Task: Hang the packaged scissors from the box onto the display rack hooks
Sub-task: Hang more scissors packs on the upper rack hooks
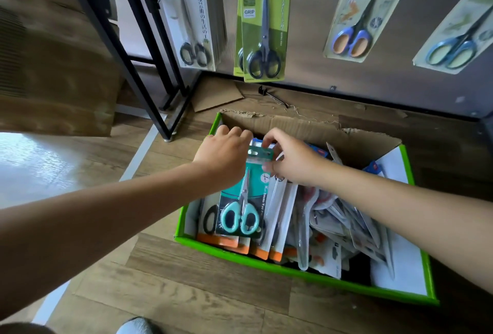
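green hanging pack (262, 27): "SCISSORS" up top, "GRIP" on a white tag | white hanging pack (186, 13): vertical column of East Asian characters | teal pack (240, 200): side lettering, too small to read

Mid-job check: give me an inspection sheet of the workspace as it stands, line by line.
Surface: wood-look floor; the green-rimmed box sits on it.
Job's things: teal scissors pack uppermost among many packs in the box; green scissors pack and others hang on the rack.
Clutter: loose hook and cardboard scrap on the floor behind the box.
Hands: right hand pinches the teal scissors pack's top; left hand curled at its top left edge, grip hidden.
Cables: nothing seen.
Surroundings: black frame leg left of the box; socked foot at the bottom edge.
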The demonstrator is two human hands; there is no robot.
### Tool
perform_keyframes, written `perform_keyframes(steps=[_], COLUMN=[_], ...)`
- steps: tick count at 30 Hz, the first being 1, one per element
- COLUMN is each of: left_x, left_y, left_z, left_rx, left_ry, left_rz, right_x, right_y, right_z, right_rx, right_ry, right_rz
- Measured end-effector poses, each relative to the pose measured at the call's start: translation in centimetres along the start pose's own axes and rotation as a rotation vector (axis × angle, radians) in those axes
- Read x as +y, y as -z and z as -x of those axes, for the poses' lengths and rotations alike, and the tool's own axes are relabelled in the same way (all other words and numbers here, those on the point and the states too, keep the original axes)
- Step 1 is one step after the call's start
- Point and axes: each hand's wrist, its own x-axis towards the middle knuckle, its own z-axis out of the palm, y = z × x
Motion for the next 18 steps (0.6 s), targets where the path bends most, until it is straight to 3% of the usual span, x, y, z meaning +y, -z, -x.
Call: perform_keyframes(steps=[7,18], left_x=[-0.4,-0.3], left_y=[3.6,12.7], left_z=[-3.1,-7.3], left_rx=[0.114,0.336], left_ry=[0.142,0.122], left_rz=[0.287,0.487], right_x=[-1.8,-6.6], right_y=[2.2,8.8], right_z=[-1.3,-3.2], right_rx=[0.321,0.622], right_ry=[0.175,0.446], right_rz=[-0.009,0.185])
